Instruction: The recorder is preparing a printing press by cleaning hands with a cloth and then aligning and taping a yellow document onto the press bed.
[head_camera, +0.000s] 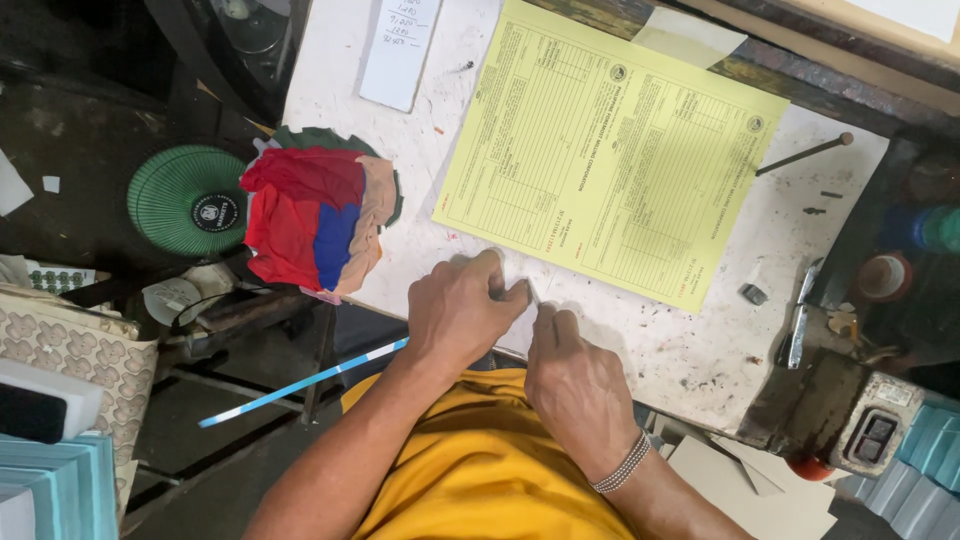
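left hand (455, 315) and right hand (575, 385) are pinching closed on a small white paper slip (522, 300) at the worktable (690, 340) edge. yellow form (610, 150) is lying at twelve o'clock. slip is looking light, floppy, tearable; edges are giving best hold.

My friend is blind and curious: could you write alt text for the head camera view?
Seen from above, a person's left hand and right hand pinch a small white paper at the near edge of a white worktable. A yellow printed form lies just beyond, with a bundle of red, blue and tan cloth to the left.

Matt yellow paper form (610, 150), soft cloth scraps (315, 215), rough stained white tabletop (700, 340).
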